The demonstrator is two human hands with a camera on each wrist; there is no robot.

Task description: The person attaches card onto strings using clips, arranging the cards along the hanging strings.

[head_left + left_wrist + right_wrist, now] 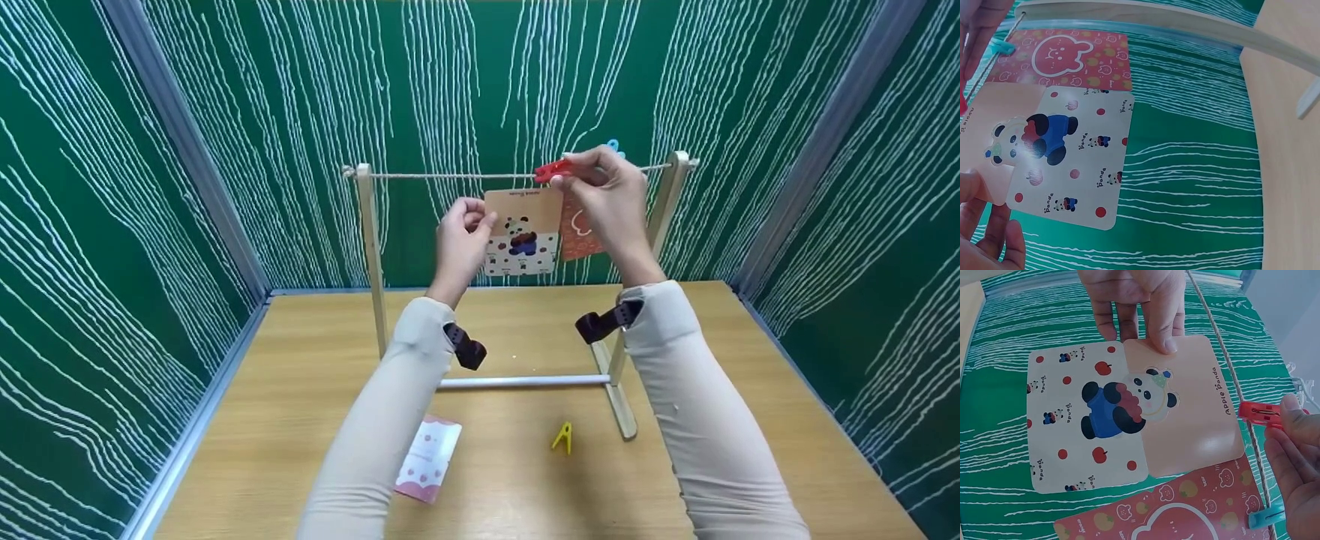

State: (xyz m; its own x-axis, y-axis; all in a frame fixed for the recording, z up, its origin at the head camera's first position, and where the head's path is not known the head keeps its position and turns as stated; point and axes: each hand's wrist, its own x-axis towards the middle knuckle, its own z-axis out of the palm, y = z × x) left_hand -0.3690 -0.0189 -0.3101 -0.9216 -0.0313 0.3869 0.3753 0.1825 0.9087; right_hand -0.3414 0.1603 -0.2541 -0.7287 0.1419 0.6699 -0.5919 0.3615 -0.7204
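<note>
My left hand (463, 244) pinches a panda card (523, 232) by its left edge, thumb in front and fingers behind. The card hangs upright just below the rope (450, 176), its top edge close to it. In my right hand (611, 202) a red clothespin (551, 171) is pinched between thumb and fingers, its tip at the rope above the card. A red card with a bear outline (1185, 512) hangs behind to the right, with a blue clothespin (1266, 516) at its top on the rope.
The rope runs between two wooden posts (371, 255) of a stand with a white lower bar (525, 382). On the table (300, 390) lie a yellow clothespin (563, 437) and a pink-and-white card (429, 459), partly behind the left sleeve. Green walls with white lines surround the table.
</note>
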